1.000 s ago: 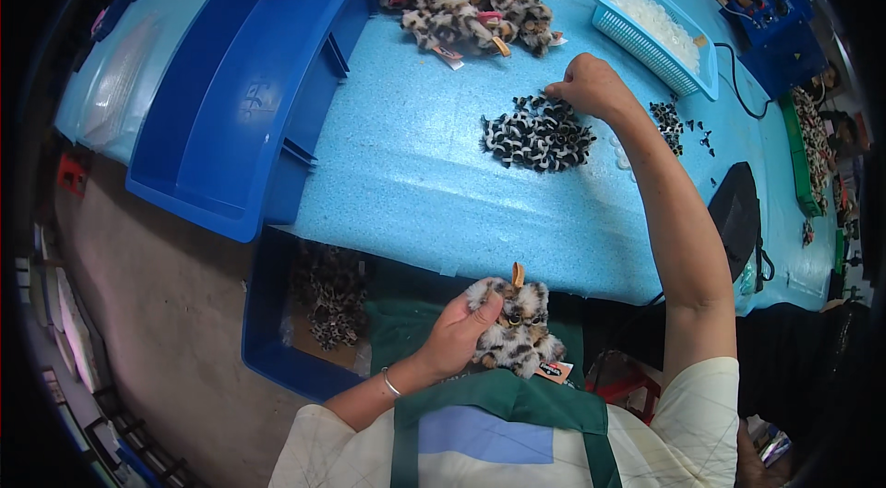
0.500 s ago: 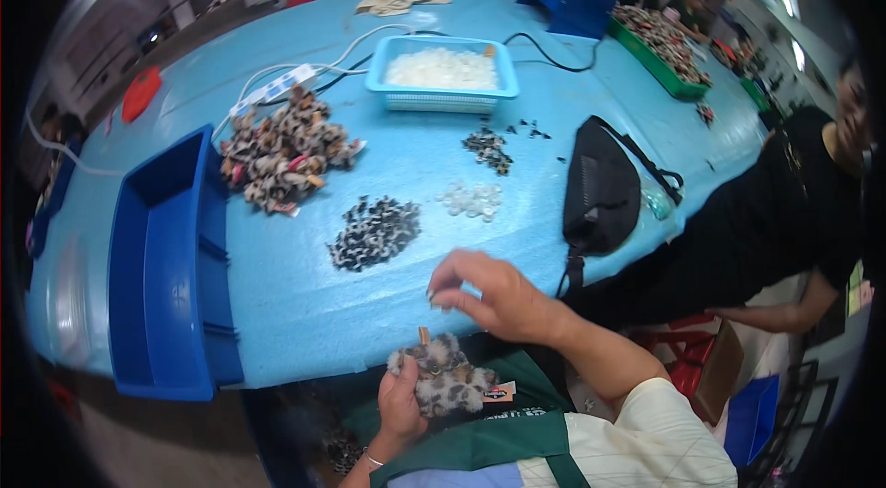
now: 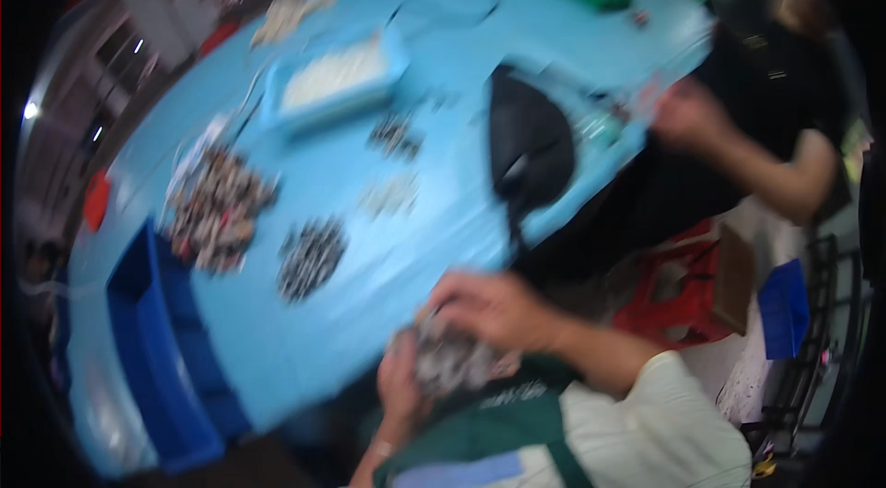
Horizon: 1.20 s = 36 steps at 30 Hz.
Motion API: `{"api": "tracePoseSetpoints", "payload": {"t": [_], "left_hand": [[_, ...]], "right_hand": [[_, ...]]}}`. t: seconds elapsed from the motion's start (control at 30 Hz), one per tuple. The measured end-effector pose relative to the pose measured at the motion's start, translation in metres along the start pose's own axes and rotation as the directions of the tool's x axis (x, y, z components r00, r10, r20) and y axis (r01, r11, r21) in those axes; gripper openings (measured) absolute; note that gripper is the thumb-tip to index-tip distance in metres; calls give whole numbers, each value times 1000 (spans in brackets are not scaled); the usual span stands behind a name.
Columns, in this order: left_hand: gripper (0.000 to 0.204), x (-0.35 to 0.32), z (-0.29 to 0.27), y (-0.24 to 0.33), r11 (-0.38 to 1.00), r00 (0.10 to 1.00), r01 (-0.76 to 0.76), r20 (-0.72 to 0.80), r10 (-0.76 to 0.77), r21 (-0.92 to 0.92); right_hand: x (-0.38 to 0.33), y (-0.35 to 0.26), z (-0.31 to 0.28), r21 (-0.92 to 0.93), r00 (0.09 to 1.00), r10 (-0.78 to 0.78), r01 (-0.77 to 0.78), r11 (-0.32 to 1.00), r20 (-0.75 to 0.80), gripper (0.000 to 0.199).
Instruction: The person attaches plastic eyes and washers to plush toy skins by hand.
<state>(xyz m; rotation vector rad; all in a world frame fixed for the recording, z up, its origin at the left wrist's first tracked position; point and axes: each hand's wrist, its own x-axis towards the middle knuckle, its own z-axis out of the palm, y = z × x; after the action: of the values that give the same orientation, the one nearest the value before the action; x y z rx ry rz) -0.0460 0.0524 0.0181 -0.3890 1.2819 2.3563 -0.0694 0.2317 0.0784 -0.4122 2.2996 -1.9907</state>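
A small grey spotted plush toy (image 3: pixel 452 366) with fluffy fur is held close to my apron, just off the table's near edge. My left hand (image 3: pixel 399 386) grips it from the left side. My right hand (image 3: pixel 498 308) is on its top, fingers curled down against the fur; blur hides whether a small part is between them. Beyond my hands, a pile of small black-and-white pieces (image 3: pixel 312 259) lies on the blue tabletop. Farther back are a loose group of clear pieces (image 3: pixel 389 194) and a small heap of dark pieces (image 3: pixel 397 137).
At the left, a blue bin (image 3: pixel 171 354) stands beside a heap of spotted plush pieces (image 3: pixel 221 216). A light-blue basket (image 3: pixel 337 108) of whitish material sits farther back. A black bag (image 3: pixel 528 142) lies right, near a co-worker's hand (image 3: pixel 694 117). A red stool (image 3: pixel 672 292) is below.
My right hand has come down from above the table's edge onto the toy. The view has turned and blurred, and the co-worker's hand now reaches over the table's right side.
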Motion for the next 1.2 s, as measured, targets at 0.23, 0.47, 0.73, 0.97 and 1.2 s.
{"api": "tracePoseSetpoints", "payload": {"t": [0.23,0.47,0.73,0.97,1.2], "left_hand": [[36,9,19,12,987,970,120,226,-94,-106],[38,13,15,14,950,932,232,325,-157,-207],[33,17,14,16,981,959,171,244,-144,-92],[43,8,13,15,998,975,56,215,-52,-11],[41,9,22,-14,956,907,-79,419,-49,284]], "right_hand": [[-12,12,8,-148,967,-212,190,970,-143,15],[-10,37,13,-41,974,-88,81,996,-210,11],[-9,12,12,-270,933,-266,198,942,-244,10],[-1,25,26,-89,981,-176,169,982,-77,12],[-25,36,2,-133,950,-260,239,962,-172,13]]}}
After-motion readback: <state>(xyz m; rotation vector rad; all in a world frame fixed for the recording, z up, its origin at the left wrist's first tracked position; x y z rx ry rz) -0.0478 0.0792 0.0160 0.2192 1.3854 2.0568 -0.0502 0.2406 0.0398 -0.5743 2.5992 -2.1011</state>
